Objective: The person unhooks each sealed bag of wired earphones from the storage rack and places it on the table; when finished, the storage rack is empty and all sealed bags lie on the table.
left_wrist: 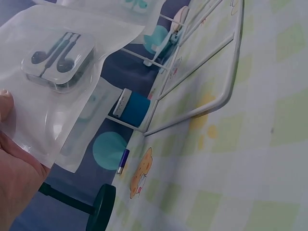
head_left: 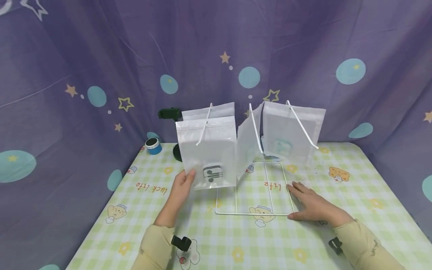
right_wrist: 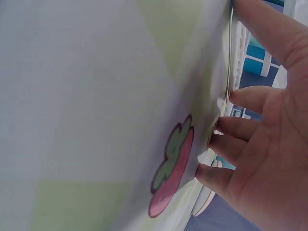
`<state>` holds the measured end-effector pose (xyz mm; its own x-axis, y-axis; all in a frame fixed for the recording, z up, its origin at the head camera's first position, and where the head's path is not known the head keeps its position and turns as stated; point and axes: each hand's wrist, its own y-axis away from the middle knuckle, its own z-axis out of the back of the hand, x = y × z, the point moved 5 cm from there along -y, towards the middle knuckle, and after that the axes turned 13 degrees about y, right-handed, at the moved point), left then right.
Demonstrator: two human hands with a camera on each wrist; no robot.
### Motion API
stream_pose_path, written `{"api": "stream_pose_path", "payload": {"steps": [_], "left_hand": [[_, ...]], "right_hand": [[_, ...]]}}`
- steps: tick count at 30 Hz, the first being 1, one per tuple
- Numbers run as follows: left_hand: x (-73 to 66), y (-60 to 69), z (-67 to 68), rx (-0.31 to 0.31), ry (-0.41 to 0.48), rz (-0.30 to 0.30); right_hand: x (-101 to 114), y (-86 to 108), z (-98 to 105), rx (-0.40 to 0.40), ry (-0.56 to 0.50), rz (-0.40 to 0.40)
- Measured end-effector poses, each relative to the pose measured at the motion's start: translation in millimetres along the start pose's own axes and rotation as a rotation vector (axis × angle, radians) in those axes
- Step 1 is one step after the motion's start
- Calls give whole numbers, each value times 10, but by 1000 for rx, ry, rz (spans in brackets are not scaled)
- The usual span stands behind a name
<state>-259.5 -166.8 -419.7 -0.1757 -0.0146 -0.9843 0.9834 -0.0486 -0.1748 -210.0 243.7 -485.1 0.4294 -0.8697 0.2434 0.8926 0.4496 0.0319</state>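
Note:
My left hand (head_left: 180,187) holds the lower left edge of a white zip bag (head_left: 206,146), its thumb on the front face. Inside the bag is a clear case of earphones (left_wrist: 60,60). The bag hangs on a prong of a white wire rack (head_left: 254,214). Three more zip bags hang from the rack: one (head_left: 222,109) behind the held bag, one (head_left: 248,138) turned edgewise in the middle, and one (head_left: 293,129) at the right. My right hand (head_left: 308,202) rests with spread fingers at the rack base's right side, fingertips on the tablecloth.
A blue jar (head_left: 153,147) with a dark top stands at the table's back left. Beside it rises a dark green stand (head_left: 170,113), partly hidden by the bags. A blue pen (left_wrist: 123,161) appears in the left wrist view. A purple curtain (head_left: 202,45) hangs behind the table.

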Motion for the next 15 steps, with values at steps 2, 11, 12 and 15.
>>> {"api": "stream_pose_path", "payload": {"steps": [2,11,12,15], "left_hand": [[-20,50,9,6,2,-10],[-97,257,33,4,53,-40],[-108,282,33,5,55,-50],[-143,355,45,-7,37,-57]], "right_hand": [[-3,4,0,-2,5,1],[-4,10,6,-11,2,1],[-4,8,3,-12,3,3],[-1,8,-2,-6,-17,2]]}}
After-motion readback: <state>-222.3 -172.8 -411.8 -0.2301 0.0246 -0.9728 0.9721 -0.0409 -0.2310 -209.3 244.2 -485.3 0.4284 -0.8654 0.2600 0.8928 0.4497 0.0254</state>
